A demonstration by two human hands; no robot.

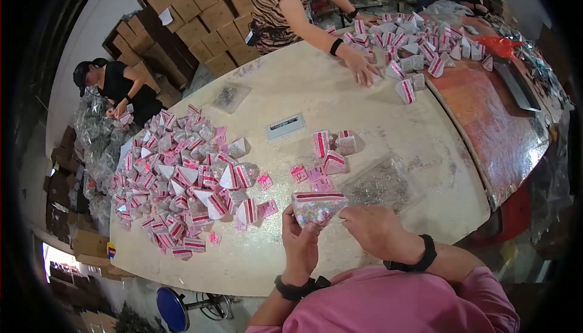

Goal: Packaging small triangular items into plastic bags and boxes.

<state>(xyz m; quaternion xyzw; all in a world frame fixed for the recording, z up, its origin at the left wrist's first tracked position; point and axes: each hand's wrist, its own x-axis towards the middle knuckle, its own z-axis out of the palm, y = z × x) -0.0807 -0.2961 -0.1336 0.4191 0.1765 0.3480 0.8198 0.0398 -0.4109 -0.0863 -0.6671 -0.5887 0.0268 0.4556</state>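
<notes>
I see a broad pale table point(340, 108), its worn, matte top butting against a glossier red-brown slab point(492, 120) on the right, so several people can work around it. The big heap point(182, 181) of pink-and-white wedge packets lies on my left side, within easy reach; a second heap point(413, 41) sits far off by a co-worker's hand point(364, 72). Stacked cardboard boxes point(194, 17) stand behind. A clear crinkly bag point(382, 184) of small dark bits lies just beside my right hand. Three finished packets point(333, 147) stand apart mid-table. My left hand point(300, 245) grips one packet point(317, 205), a see-through wedge with speckled filling and a pink top band, held up close for the fingers. My right hand point(376, 230) pinches its right corner.
</notes>
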